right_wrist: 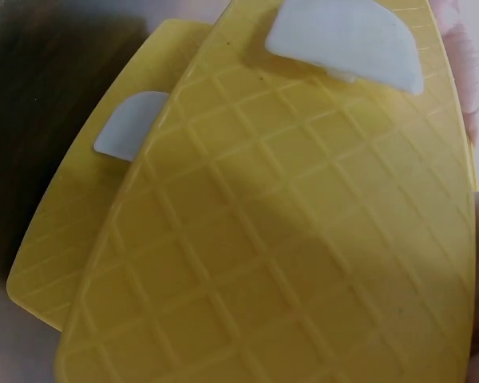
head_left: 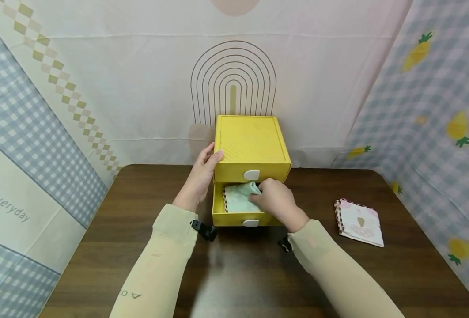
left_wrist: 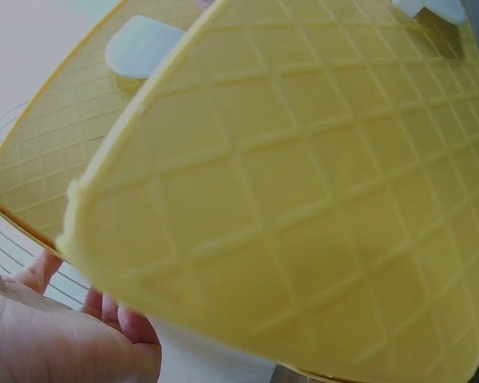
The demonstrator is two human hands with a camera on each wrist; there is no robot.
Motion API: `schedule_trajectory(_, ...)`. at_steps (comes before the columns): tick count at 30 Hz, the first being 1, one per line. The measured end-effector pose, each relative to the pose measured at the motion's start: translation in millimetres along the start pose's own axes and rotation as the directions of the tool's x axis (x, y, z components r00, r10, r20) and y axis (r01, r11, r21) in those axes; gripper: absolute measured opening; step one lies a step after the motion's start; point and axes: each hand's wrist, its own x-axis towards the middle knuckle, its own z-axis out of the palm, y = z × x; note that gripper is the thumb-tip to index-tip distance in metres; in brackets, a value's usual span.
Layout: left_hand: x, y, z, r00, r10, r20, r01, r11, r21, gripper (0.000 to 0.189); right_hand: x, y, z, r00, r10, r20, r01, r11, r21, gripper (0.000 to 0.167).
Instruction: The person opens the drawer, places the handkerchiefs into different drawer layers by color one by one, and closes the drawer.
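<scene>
A yellow two-drawer box stands at the back of the table, its lower drawer pulled out. Inside that drawer lies a folded pale green cloth with a dark checked edge. My right hand reaches into the drawer and pinches a raised fold of the cloth; its fingertips are partly hidden. My left hand rests against the box's left side, thumb at the top edge. In the left wrist view, the drawer front covers much of the scene, with left-hand fingers beside the box.
On the right of the brown table lies a folded white cloth with a pink pattern and checked edge. White drawer handles stick out in front. A printed fabric backdrop hangs close behind the box.
</scene>
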Motion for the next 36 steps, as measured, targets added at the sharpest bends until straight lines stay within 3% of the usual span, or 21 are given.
schedule_trajectory(4,0.7,-0.1,-1.3,1.0,0.004,0.009,-0.004,1.0,-0.011,0.065,-4.1,-2,-3,1.0,0.0,-0.011,0.0,1.0,0.006,0.053)
schedule_trajectory(10,1.2,1.6,-2.9,1.0,0.014,0.012,-0.014,1.0,-0.003,0.066,-8.0,-6,-6,0.996,-0.006,-0.084,-0.001,0.997,-0.079,0.048)
schedule_trajectory(16,0.8,1.1,-2.7,1.0,0.016,0.02,-0.016,1.0,-0.005,0.066,-0.3,-7,-3,0.996,0.069,-0.057,-0.079,0.979,-0.188,0.043)
schedule_trajectory(20,0.9,0.4,-1.0,1.0,0.012,0.015,-0.012,1.0,-0.014,0.065,1.3,-8,-2,0.994,0.098,-0.043,-0.105,0.973,-0.205,0.041)
schedule_trajectory(27,-0.3,0.8,0.0,1.0,0.022,0.007,-0.022,1.0,-0.02,0.064,-14.9,-9,-13,0.995,0.035,-0.094,-0.046,0.992,-0.117,0.051)
schedule_trajectory(33,0.2,0.0,-0.4,1.0,0.024,0.01,-0.024,0.999,-0.027,0.064,-32.3,-9,-22,0.991,-0.035,-0.132,0.04,0.998,0.037,0.029)
schedule_trajectory(36,0.8,-1.1,-0.9,1.0,0.02,0.009,-0.02,1.0,-0.024,0.065,-38.6,-9,-24,0.991,-0.036,-0.131,0.052,0.991,0.123,0.031)
